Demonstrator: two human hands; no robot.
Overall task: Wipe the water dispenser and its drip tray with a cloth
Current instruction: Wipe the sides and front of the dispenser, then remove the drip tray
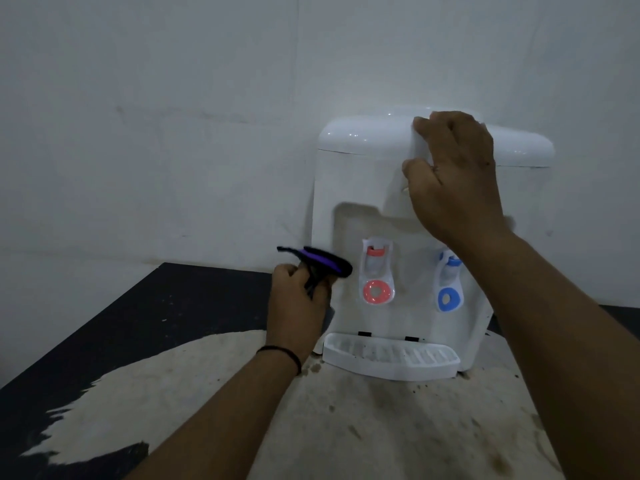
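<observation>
White water dispenser (408, 188) parked toward the far right of the table (207, 393), back up against the wall (173, 98). Leaning a bit, top tilted off to the right. Right hand (453, 174) up on the front upper edge, fingers curled over the lid rim and thumb pressed on the front panel, so clamped on the dispenser body. Left hand (298, 303) just beside the dispenser's left side, closed around a dark cloth (318, 263) with a purple stripe; cloth sticking up out of the fist and blurred, its tip right by the left edge of the tap recess. Can't tell if it's actually touching the plastic. Thin black band (280, 353) on the left wrist. Red tap (377, 271) on the left and blue tap (448, 284) on the right inside the recess, each with a matching coloured ring lever below. Drip tray (389, 358) clipped at the bottom front, white and slotted, with some dark specks on the grille. Table surface black along the left edge and far left corner, with a big worn pale patch across the middle and near edge, plus grubby spots right in front of the tray.
</observation>
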